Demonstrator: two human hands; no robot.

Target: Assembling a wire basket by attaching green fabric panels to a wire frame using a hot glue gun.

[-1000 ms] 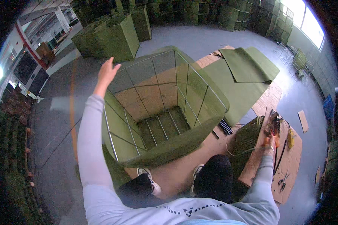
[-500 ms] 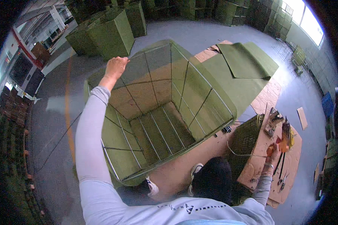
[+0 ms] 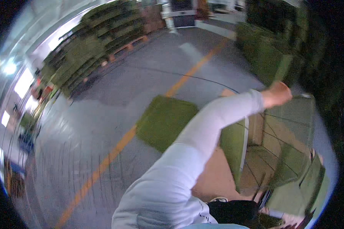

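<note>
My left arm reaches across to the far right, and my left hand [image 3: 279, 94] is closed at the upper rim of a green fabric-sided box [image 3: 233, 150]. The box has a metal wire frame and stands open at the top, with cross wires over its tan and green inside. Motion blurs the fingers, and my forearm covers part of the near side. My right hand does not show clearly; the lower right corner, where green sheet material [image 3: 311, 179] lies, is dark and smeared.
A green, rounded-corner block or panel [image 3: 166, 122] rests on the grey floor across an orange line [image 3: 114, 150]. Long stacks of green goods [image 3: 103, 42] stand on pallets at the back left. More green boxes [image 3: 265, 53] stand behind my hand. A dark cable [image 3: 191, 76] crosses the floor.
My view has swung to the left, so the box now appears at the right. My left hand stays at its rim. My right hand, earlier holding an orange-handled tool, has left clear view.
</note>
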